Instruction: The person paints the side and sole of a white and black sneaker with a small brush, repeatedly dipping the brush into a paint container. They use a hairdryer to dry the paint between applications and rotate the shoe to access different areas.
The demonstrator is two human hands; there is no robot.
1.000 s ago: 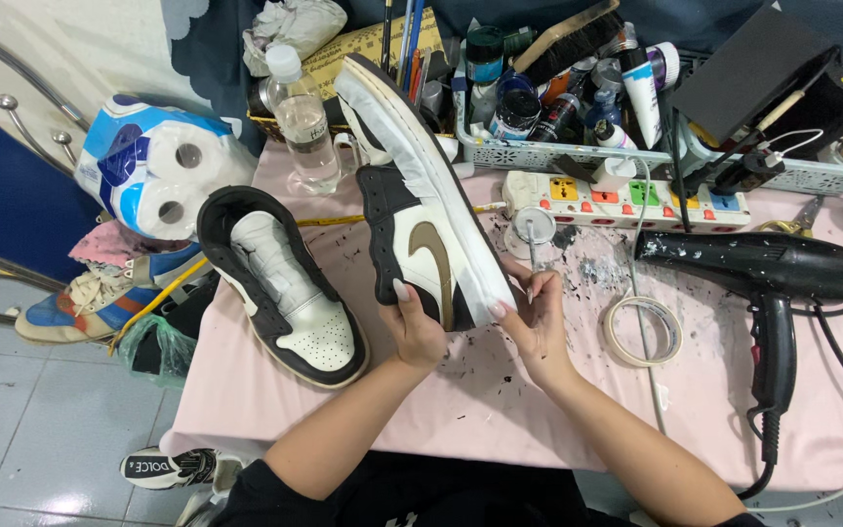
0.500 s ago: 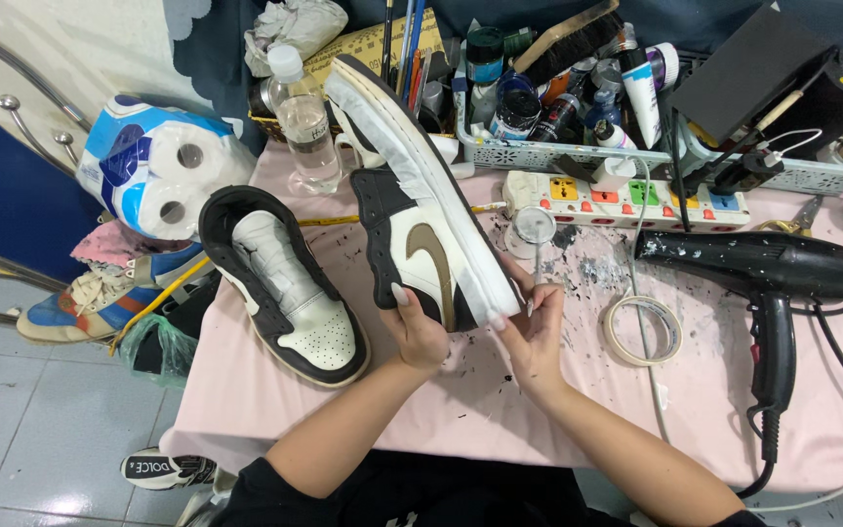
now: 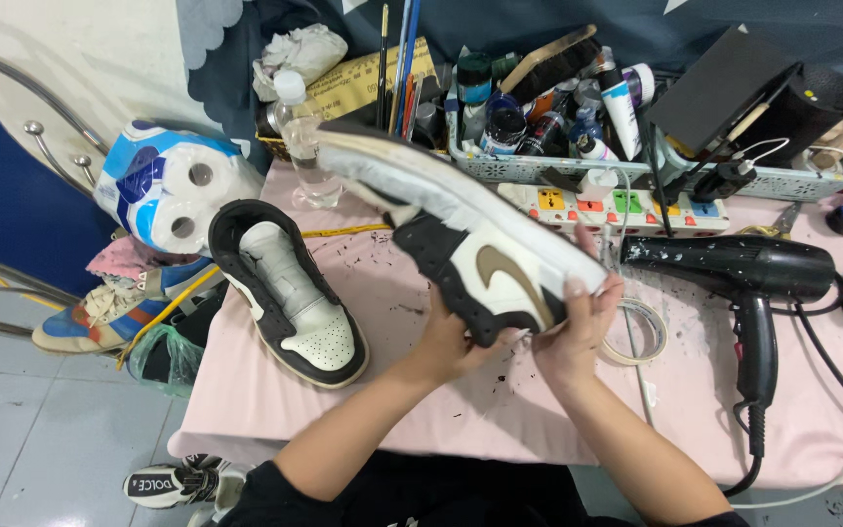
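Sneaker point(image 3: 461, 234), black, white and tan with a smooth pale sole, is held tilted sole-up above the middle of the pink-covered worktop point(image 3: 275, 410), likely so its edge can be looked over. Left hand point(image 3: 446, 346) props the heel from below, its fingers clamped on the upper, while right hand point(image 3: 578, 332) wraps fingers over the sole's rim. Its mate point(image 3: 290, 293) lies near the left edge, a black hairdryer point(image 3: 743, 273) toward the right.

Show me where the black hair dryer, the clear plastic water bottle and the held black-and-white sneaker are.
black hair dryer point(image 3: 734, 265): head view, on its barrel.
clear plastic water bottle point(image 3: 306, 146): head view, on its body.
held black-and-white sneaker point(image 3: 485, 256): head view, on its side panel.
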